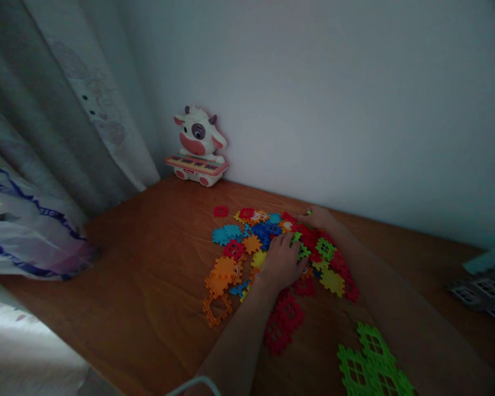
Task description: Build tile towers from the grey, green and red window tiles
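My left hand [281,263] is over the middle of a heap of notched plastic building tiles, its thumb and index finger around a green tile [302,248]. At the back of the heap is my right hand [319,218], fingers bent to the left. A small bit of a green piece [309,212] shows at those fingers; the rest is hidden. Around the hands lie red tiles [289,312], blue tiles [260,234], orange tiles [223,269] and a yellow tile [333,282]. A green window tile [325,248] rests beneath my right forearm's left side.
Several joined green window tiles [373,360] lie at the front right. A cow toy with a keyboard [198,148] stands against the wall. A plastic bag [28,236] sits at the table's left edge by the curtain [103,110]. Grey window pieces [484,289] are at far right.
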Demonstrator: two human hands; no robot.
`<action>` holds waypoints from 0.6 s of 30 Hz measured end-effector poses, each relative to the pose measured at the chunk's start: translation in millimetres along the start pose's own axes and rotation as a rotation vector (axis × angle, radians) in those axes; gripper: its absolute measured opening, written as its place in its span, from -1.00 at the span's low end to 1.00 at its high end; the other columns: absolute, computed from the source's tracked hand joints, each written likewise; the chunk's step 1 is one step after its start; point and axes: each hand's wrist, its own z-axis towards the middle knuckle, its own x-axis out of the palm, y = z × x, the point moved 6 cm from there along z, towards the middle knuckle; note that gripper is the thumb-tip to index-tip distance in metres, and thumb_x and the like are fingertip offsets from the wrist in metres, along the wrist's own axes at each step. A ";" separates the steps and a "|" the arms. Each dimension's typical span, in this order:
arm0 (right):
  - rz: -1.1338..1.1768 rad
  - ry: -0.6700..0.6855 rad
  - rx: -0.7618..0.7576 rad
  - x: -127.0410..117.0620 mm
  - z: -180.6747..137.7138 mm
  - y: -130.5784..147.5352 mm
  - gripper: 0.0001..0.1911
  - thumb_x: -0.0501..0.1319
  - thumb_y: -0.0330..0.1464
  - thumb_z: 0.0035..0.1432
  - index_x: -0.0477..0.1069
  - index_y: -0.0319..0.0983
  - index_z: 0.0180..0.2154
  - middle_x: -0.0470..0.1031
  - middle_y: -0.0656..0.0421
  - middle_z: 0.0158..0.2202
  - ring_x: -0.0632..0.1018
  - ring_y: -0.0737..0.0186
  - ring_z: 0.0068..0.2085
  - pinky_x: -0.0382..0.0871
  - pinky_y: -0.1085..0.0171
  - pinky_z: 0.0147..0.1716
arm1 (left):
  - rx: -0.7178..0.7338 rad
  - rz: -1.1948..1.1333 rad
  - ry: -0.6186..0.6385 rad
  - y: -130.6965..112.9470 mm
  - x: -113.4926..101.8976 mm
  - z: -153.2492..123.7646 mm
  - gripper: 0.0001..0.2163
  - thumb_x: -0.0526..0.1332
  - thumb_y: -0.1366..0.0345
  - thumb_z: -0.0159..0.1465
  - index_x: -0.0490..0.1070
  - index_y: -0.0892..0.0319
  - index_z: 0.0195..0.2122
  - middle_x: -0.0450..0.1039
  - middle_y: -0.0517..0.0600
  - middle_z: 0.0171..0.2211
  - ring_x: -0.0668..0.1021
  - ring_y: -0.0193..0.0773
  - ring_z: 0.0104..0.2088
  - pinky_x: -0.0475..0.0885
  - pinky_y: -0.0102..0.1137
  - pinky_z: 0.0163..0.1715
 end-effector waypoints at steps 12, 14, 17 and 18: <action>0.159 -0.229 -0.029 -27.4 -41.8 1.7 -0.53 0.05 0.07 0.29 0.42 -0.18 -0.26 0.58 0.02 -0.29 0.53 0.08 -0.26 0.32 0.24 -0.31 | -0.144 0.022 -0.204 17.5 -5.0 6.3 -0.70 -0.08 0.29 0.52 0.40 0.19 -0.23 0.51 0.10 -0.26 0.57 -0.15 -0.20 0.48 -0.26 -0.13; 0.188 -0.222 -0.061 -37.6 -53.3 -3.0 -0.49 -0.01 0.09 0.31 0.40 -0.18 -0.27 0.57 0.04 -0.30 0.52 0.11 -0.29 0.31 0.25 -0.32 | -0.178 0.015 -0.247 20.7 -10.3 5.2 -0.67 -0.10 0.26 0.53 0.39 0.18 -0.26 0.49 0.09 -0.30 0.56 -0.15 -0.25 0.47 -0.27 -0.17; 0.219 -0.109 -0.156 -44.5 -77.3 -8.9 -0.44 0.04 0.17 0.24 0.39 -0.17 -0.38 0.54 0.13 -0.40 0.49 0.16 -0.38 0.29 0.27 -0.39 | -0.191 -0.034 -0.282 22.9 -14.0 4.4 -0.64 -0.11 0.23 0.53 0.37 0.17 -0.31 0.48 0.08 -0.34 0.55 -0.16 -0.29 0.45 -0.29 -0.22; 0.223 -0.057 -0.190 -44.0 -86.7 -10.0 -0.44 0.09 0.18 0.20 0.39 -0.17 -0.43 0.53 0.16 -0.44 0.49 0.17 -0.41 0.28 0.28 -0.42 | -0.185 -0.052 -0.284 22.7 -14.4 4.5 -0.63 -0.12 0.22 0.53 0.37 0.17 -0.32 0.48 0.08 -0.34 0.54 -0.16 -0.29 0.45 -0.30 -0.22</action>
